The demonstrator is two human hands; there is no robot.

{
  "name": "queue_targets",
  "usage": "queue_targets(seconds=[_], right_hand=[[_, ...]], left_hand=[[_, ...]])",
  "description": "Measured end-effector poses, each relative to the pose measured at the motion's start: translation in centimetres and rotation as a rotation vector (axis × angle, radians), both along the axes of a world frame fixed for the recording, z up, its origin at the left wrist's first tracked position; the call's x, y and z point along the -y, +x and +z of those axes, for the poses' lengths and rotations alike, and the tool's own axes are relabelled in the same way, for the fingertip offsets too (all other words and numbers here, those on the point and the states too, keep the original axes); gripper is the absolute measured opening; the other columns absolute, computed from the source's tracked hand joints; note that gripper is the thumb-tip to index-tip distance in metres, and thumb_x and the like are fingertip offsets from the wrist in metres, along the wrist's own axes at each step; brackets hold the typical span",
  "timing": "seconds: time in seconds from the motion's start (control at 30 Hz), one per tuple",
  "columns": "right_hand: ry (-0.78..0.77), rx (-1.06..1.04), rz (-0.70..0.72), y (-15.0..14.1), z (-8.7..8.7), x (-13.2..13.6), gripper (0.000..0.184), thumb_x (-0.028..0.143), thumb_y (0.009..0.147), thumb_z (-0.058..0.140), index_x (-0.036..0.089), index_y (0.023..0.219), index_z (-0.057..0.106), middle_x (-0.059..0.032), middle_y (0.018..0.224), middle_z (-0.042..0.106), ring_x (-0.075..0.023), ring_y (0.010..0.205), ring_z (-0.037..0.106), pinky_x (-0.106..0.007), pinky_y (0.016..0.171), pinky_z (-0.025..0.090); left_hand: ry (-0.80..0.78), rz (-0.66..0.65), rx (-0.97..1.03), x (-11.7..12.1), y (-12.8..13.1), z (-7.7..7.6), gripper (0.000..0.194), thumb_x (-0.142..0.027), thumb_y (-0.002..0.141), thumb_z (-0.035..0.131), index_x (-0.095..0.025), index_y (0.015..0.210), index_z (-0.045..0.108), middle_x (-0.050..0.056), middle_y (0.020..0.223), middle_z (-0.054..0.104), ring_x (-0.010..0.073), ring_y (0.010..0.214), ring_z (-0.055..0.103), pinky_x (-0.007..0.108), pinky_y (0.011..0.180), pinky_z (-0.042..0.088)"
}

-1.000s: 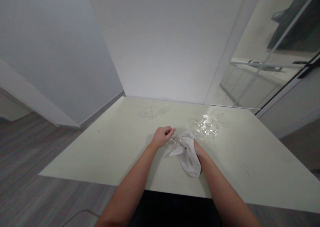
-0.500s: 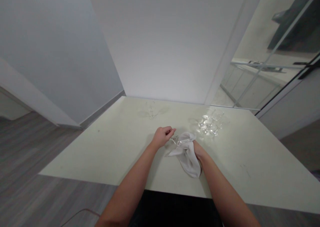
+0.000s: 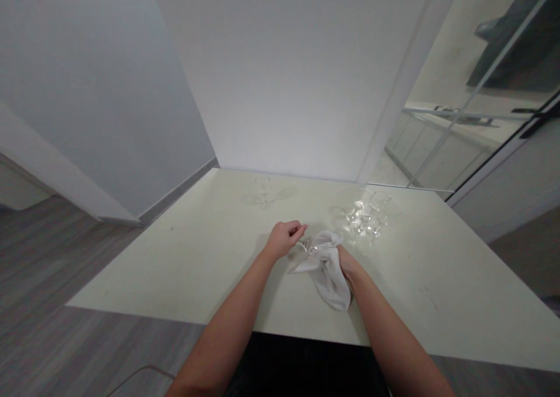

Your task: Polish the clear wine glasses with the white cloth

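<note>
Pale walls enclose a cream table [image 3: 184,269] set into a corner, with a glazed partition [image 3: 472,94] to the right and grey wood flooring [image 3: 39,304] to the left.

At the middle of the table a small clear glass [image 3: 311,246] is held between both hands, lying roughly on its side. Its long axis runs left to right, from the left hand [image 3: 284,238] across to the right hand [image 3: 345,261]. The glass is largely hidden; only glints near the left fingertips are seen, so its exact form cannot be confirmed.

The left hand is curled nearly closed, thumb and fingertips pinched together at the left end of the glass. It is the nearer hand to the exposed part.

The right hand is mostly covered by a white cloth [image 3: 330,274], which is bunched around the right end of the glass and hangs toward the near table edge. The fingers are judged closed on cloth and glass together, though they are not directly seen.

1 clear glass [image 3: 263,192] stands apart at the far left of the table. A cluster of clear glasses [image 3: 367,213] stands at the far right, near the cloth but not touching it.
</note>
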State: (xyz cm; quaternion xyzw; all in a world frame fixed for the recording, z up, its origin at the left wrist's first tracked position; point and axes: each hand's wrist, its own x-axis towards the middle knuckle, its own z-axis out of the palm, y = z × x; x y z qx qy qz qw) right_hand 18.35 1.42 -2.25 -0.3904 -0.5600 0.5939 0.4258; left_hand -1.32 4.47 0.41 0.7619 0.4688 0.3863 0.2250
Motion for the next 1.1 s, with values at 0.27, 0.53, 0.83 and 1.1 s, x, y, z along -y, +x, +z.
queue_targets(seconds=[0.27,0.53,0.83,1.1], right_hand=[[-0.026,-0.068,0.024,-0.37,-0.2,-0.31,0.017,0.033,0.071,0.064,0.016,0.072,0.064,-0.0012,0.071,0.064,-0.0151,0.072,0.056,-0.028,0.075,0.045],[-0.044,-0.077,-0.008,-0.29,-0.02,-0.04,0.019,0.036,0.071,0.064,0.017,0.071,0.066,-0.0016,0.07,0.063,-0.0171,0.076,0.056,-0.03,0.078,0.045],[-0.067,-0.092,-0.012,-0.32,-0.02,-0.08,0.021,0.035,0.07,0.064,0.015,0.074,0.066,-0.0013,0.07,0.063,-0.0154,0.072,0.055,-0.028,0.073,0.044],[-0.132,-0.117,-0.038,-0.26,-0.57,-0.1,0.02,0.034,0.069,0.065,0.015,0.075,0.065,-0.0003,0.069,0.062,-0.0147,0.069,0.053,-0.028,0.07,0.044]], left_hand=[[0.009,-0.002,-0.005,-0.04,0.02,0.0,0.043,-0.045,0.09,0.048,-0.016,0.061,0.058,-0.005,0.045,0.048,0.0075,0.046,0.039,0.021,0.052,0.03],[0.019,0.002,-0.013,0.03,-0.02,-0.02,0.042,-0.045,0.091,0.048,-0.016,0.061,0.058,-0.005,0.045,0.047,0.0075,0.045,0.038,0.021,0.052,0.03],[0.031,-0.001,-0.021,-0.05,-0.03,-0.18,0.043,-0.045,0.091,0.047,-0.016,0.062,0.059,-0.005,0.045,0.047,0.0075,0.046,0.037,0.021,0.052,0.029],[0.036,0.004,-0.03,-0.07,-0.02,-0.21,0.043,-0.045,0.091,0.048,-0.016,0.061,0.058,-0.005,0.045,0.047,0.0073,0.046,0.037,0.021,0.052,0.029]])
